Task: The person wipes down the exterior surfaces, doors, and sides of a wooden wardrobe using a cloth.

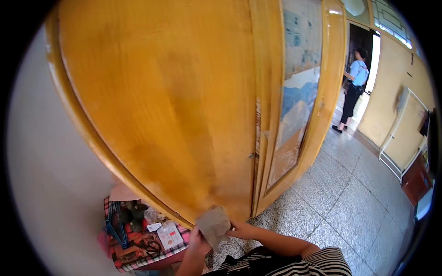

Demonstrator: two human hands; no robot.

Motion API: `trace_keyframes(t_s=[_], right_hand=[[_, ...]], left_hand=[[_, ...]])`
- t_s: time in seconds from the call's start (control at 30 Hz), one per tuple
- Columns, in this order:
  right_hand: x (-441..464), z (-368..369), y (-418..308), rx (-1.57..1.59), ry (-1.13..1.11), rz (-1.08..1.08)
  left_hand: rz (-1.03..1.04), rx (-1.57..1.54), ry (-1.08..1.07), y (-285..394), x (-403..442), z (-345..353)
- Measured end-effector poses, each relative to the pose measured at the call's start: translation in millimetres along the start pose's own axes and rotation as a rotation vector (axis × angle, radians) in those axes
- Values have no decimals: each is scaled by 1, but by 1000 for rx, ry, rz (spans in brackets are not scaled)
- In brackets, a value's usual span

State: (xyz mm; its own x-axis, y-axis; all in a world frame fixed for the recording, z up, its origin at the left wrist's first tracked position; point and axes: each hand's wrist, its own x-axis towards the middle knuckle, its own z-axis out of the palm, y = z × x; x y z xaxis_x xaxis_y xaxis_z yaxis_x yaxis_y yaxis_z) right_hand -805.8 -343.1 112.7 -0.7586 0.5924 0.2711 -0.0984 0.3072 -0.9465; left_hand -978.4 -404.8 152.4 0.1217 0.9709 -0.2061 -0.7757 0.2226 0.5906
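Observation:
A greyish-beige cloth (213, 226) hangs between my two hands, low in the view and in front of a tall yellow wooden wardrobe (156, 101). My left hand (198, 241) grips the cloth at its left edge. On the opposite edge, my right hand (239, 229) pinches it with the fingers closed. Parts of the fingers on both hands are hidden by the cloth. The wardrobe's plain door fills most of the view, with a small keyhole (251, 156) near its right edge. Beside it is a panel with a worn picture (299, 103).
Left of my hands stands a low table with a checked cover (133, 265), holding blue hangers (112, 227), dark round objects (133, 215) and papers (170, 235). Speckled tile floor (331, 198) lies right. A person in a blue shirt (358, 71) stands by the doorway, near a white frame (395, 133).

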Motion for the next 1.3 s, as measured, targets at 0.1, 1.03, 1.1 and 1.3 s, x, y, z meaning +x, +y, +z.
trace_keyframes(t_s=[0.1,1.03,1.1,1.3], right_hand=[[2,-4,22,199,24,219],[218,-86,-189,-1375,813,-647],[228,-87,-222,-1399,790,-722],[265,-120,-333,-1453,793,-1057]], left_hand=[[59,88,-40,7,-3,15],[466,85,351,46,-108,-70],[568,175,396,56,-105,-72],[713,450,385,109,-83,-22]])
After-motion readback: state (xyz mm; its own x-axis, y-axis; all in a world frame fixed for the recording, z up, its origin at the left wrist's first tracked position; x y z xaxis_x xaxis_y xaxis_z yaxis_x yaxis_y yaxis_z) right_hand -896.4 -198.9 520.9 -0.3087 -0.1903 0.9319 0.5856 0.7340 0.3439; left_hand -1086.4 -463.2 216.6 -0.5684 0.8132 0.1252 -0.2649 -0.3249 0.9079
